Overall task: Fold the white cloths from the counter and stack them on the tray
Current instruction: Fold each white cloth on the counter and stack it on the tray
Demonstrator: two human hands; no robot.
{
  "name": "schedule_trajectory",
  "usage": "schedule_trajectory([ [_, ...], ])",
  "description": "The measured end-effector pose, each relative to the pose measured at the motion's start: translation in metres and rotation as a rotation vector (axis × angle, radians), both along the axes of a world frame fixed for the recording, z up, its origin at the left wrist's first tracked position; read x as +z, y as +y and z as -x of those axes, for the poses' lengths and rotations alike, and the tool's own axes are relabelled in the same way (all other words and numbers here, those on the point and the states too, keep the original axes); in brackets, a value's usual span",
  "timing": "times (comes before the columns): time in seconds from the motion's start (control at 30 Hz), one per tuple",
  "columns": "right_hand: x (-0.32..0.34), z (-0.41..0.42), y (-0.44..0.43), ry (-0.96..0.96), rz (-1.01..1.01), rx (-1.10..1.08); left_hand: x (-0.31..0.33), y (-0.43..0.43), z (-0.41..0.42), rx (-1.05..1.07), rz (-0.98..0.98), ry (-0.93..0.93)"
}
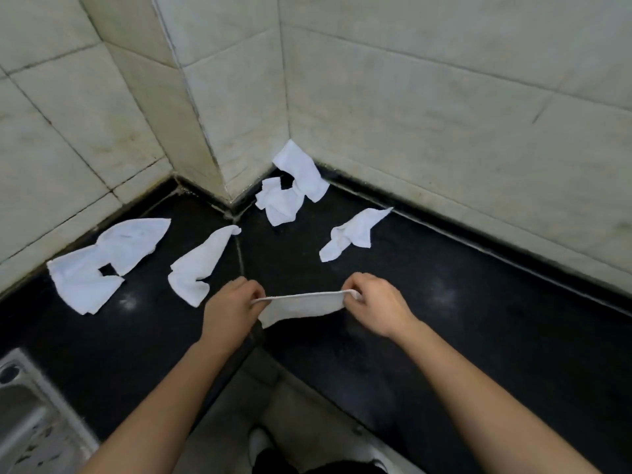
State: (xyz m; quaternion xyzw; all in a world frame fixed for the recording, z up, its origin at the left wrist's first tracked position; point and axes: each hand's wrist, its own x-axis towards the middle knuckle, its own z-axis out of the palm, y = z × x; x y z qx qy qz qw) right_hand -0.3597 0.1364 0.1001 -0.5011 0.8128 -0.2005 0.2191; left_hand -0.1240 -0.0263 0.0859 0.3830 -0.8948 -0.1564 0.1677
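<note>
White cloth, long axis left-right

blk corner counter | crumpled white cloths x4 heaps, maybe 6 pcs

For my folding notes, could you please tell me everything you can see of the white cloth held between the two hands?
The held cloth is small, white and plain, soft like terry. The left hand pinches one end and the right hand the other, pulling its top edge taut; the rest sags below in a shallow curve. It hangs over the front edge of the black counter; whether it touches the counter cannot be told.
</note>
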Motion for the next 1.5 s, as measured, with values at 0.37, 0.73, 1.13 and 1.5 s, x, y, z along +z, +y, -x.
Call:
schedule_trajectory([
  [0.37,0.045,0.113,0.087,0.082,0.263,-0.348,0.054,0.043,0.151,-0.082,-0.068,0.111],
  [0.73,-0.004,0.07,0.128,0.047,0.167,-0.473,-0.003,0.058,0.129,-0.335,0.077,0.19],
  [1.13,-0.12,-0.036,0.192,0.005,-0.399,-0.243,-0.124,0.099,0.012,-0.619,-0.175,-0.319],
  [1.5,-0.11,0.0,0.173,-0.407,-0.121,-0.674,-0.103,0.066,0.048,-0.241,-0.687,-0.164],
])
